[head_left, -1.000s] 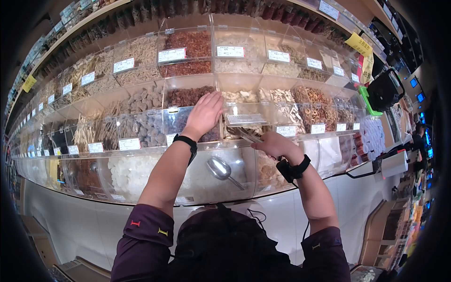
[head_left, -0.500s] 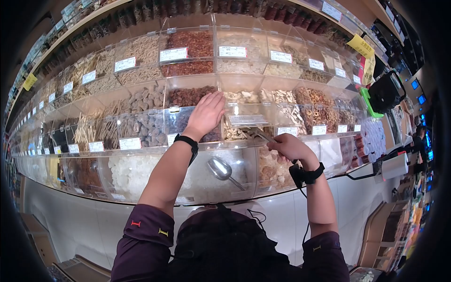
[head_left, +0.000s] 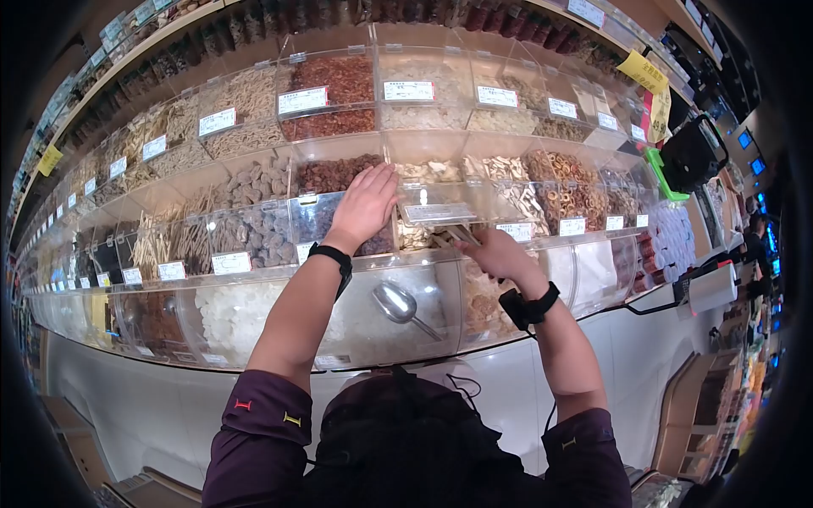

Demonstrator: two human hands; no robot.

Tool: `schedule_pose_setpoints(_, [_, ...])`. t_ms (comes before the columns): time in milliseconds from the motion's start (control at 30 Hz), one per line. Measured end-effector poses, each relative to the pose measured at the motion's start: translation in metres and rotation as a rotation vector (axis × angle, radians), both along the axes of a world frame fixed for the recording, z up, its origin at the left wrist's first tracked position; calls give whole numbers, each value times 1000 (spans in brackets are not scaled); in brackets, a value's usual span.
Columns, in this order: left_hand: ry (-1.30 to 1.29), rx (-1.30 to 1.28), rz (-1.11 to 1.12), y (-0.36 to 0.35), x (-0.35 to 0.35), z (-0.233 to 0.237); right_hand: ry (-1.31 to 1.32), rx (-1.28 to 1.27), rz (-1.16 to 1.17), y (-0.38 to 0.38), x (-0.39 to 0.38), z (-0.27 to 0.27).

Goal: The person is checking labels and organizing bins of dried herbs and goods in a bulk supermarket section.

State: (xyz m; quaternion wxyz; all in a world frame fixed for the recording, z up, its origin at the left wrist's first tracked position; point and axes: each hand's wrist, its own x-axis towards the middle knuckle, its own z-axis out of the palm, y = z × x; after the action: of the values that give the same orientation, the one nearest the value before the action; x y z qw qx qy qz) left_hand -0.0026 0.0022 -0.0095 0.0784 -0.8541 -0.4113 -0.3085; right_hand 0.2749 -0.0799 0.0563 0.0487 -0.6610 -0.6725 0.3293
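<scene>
I had the right hand (head_left: 495,254) closed around the handle of a metal utensil (head_left: 464,235), which reached partly into a middle-row bin of pale dried slices (head_left: 415,234). Its long axis slanted up and leftward from the fingers, pointing into that bin; the far end was too hard to make out for me to tell scoop from tongs. My left hand (head_left: 366,203) lay flat, palm down and fingers extended, over the neighbouring bin of dark red dried fruit (head_left: 339,173), and I saw nothing gripped in it.

Just above the utensil, a white label (head_left: 436,212) sat on a clear lid (head_left: 440,195), its print too small for me to read. The characters on a yellow sign (head_left: 644,72) at upper right were also too blurred.

The utensil passed through the gap between the lid's lower edge and the bin's front rim (head_left: 415,256), with the right hand on the near side. Below, a steel scoop (head_left: 398,303) lay slanted, bowl to the upper left and handle to the lower right, apart from both hands. Nearer still, beyond the lower row of bins, pale floor (head_left: 517,398) gave open room between the forearms and the side shelving.
</scene>
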Motion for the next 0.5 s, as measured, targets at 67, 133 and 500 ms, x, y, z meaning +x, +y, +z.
schedule_pose_setpoints(67, [0,-10,2,-1,0,-1,-31,16,30,-2,-11,5])
schedule_pose_setpoints(133, [14,9,17,0,0,-1,-108,52,67,0,-19,-12])
schedule_pose_setpoints(500, [42,31,31,0,-1,-2,-207,32,100,-7,-13,7])
